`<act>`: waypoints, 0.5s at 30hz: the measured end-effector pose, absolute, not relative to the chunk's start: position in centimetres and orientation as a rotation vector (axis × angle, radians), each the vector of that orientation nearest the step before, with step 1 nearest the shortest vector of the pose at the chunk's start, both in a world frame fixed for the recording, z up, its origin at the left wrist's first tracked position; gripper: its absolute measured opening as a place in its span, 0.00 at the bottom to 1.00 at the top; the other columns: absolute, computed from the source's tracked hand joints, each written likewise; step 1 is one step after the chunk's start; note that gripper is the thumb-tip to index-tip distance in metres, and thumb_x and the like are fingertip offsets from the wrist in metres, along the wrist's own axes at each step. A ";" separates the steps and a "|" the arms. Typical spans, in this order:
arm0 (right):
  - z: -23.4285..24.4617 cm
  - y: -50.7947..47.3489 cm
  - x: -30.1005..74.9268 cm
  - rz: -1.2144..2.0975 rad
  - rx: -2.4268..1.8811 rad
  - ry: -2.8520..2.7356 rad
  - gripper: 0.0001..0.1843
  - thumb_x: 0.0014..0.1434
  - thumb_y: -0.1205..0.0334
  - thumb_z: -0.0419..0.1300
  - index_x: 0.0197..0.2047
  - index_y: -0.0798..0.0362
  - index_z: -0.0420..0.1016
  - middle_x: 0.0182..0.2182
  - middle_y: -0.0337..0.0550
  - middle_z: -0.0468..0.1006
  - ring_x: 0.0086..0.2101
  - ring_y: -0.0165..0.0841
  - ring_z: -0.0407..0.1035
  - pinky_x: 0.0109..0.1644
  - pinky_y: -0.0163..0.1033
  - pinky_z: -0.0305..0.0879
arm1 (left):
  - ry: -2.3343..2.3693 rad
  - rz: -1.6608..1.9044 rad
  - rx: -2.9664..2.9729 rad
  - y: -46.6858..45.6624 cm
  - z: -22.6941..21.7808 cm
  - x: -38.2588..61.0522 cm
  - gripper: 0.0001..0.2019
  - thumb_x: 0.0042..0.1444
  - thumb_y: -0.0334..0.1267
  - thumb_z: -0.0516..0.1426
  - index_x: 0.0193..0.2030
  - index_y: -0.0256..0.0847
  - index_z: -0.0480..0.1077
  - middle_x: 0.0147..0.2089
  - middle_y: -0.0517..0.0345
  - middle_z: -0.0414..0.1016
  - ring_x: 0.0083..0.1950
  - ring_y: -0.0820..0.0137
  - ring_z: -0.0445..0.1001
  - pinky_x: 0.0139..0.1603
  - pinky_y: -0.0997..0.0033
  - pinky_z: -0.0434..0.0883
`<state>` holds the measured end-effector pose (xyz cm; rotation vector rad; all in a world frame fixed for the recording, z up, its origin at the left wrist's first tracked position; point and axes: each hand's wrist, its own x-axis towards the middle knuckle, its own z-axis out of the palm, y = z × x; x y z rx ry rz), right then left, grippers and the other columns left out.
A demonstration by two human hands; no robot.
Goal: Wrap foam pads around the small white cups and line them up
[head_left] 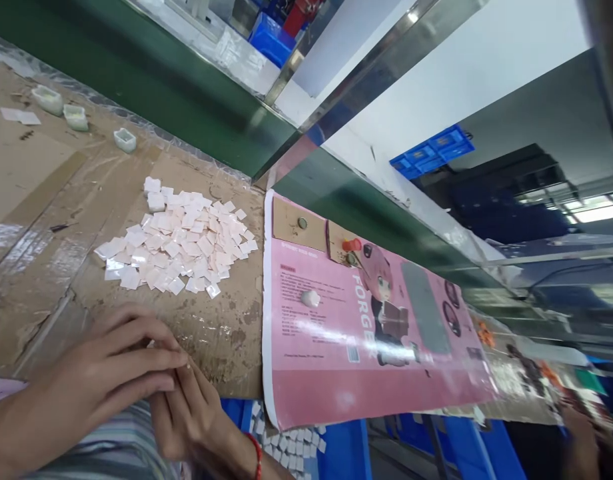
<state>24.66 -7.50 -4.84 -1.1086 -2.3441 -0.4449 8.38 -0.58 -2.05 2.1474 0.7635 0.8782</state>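
Observation:
My left hand [101, 383] lies at the bottom left, over the front edge of the cardboard-covered bench [36, 200], with its fingers pressed together and pointing right. My right hand [191, 417], a red band on its wrist, comes up from below, and its fingertips meet those of the left. Both pinch at the same spot, and whatever is between them is too small to make out. A pile of small white square pieces [176, 243] lies on the cardboard just beyond my hands.
A pink printed sheet [336, 360] with a small white lump [310, 298] covers the bench to the right. Three small white cups [75, 117] stand at the far left. A green conveyor belt [151, 73] runs behind. A blue bin [346, 453] with white squares sits below the front edge.

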 end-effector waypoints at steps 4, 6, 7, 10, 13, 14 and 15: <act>-4.0 -7.4 24.8 -0.368 -1.130 -2.424 0.16 0.59 0.73 0.48 0.35 0.60 0.78 0.33 0.52 0.83 0.39 0.36 0.79 0.60 0.40 0.69 | 0.674 0.774 2.137 0.0 -2.4 9.1 0.12 0.71 0.43 0.48 0.44 0.50 0.73 0.41 0.65 0.74 0.45 0.74 0.68 0.48 0.80 0.66; -3.9 -7.4 24.7 -0.346 -1.134 -2.396 0.17 0.60 0.74 0.47 0.34 0.60 0.78 0.31 0.50 0.82 0.37 0.36 0.78 0.59 0.39 0.70 | 0.623 0.684 2.079 0.5 -2.5 9.1 0.12 0.71 0.42 0.47 0.43 0.49 0.72 0.40 0.66 0.72 0.44 0.77 0.69 0.46 0.83 0.66; -4.1 -7.4 24.6 -0.335 -1.135 -2.382 0.17 0.60 0.74 0.47 0.34 0.60 0.78 0.30 0.50 0.82 0.36 0.36 0.78 0.58 0.39 0.70 | 0.609 0.636 2.042 0.7 -2.6 9.0 0.11 0.71 0.41 0.48 0.42 0.48 0.72 0.40 0.66 0.72 0.43 0.77 0.69 0.46 0.82 0.66; -5.0 -7.4 24.7 -0.328 -1.038 -2.342 0.18 0.60 0.73 0.47 0.35 0.60 0.79 0.32 0.49 0.82 0.36 0.36 0.77 0.58 0.41 0.70 | 0.629 0.497 1.925 1.3 -2.5 9.0 0.07 0.66 0.37 0.54 0.37 0.45 0.71 0.36 0.63 0.69 0.41 0.74 0.67 0.43 0.77 0.65; -5.8 -7.3 24.8 -0.313 -0.915 -2.351 0.20 0.59 0.74 0.46 0.36 0.59 0.80 0.35 0.47 0.83 0.38 0.36 0.76 0.60 0.43 0.68 | 0.687 0.356 1.780 1.3 -2.4 9.1 0.04 0.58 0.31 0.57 0.32 0.41 0.69 0.32 0.62 0.67 0.36 0.72 0.65 0.38 0.75 0.64; -5.8 -7.3 24.8 -0.315 -0.910 -2.379 0.19 0.59 0.75 0.47 0.37 0.60 0.80 0.35 0.48 0.83 0.38 0.36 0.76 0.60 0.44 0.68 | 0.706 0.335 1.740 1.3 -2.4 9.1 0.04 0.57 0.31 0.57 0.31 0.41 0.69 0.32 0.61 0.67 0.35 0.73 0.65 0.37 0.76 0.64; -5.7 -7.3 24.8 -0.323 -0.932 -2.408 0.19 0.59 0.74 0.47 0.39 0.61 0.80 0.36 0.48 0.83 0.38 0.37 0.76 0.60 0.44 0.68 | 0.723 0.329 1.712 1.2 -2.4 9.1 0.04 0.57 0.32 0.57 0.31 0.40 0.68 0.32 0.61 0.67 0.34 0.73 0.65 0.36 0.76 0.65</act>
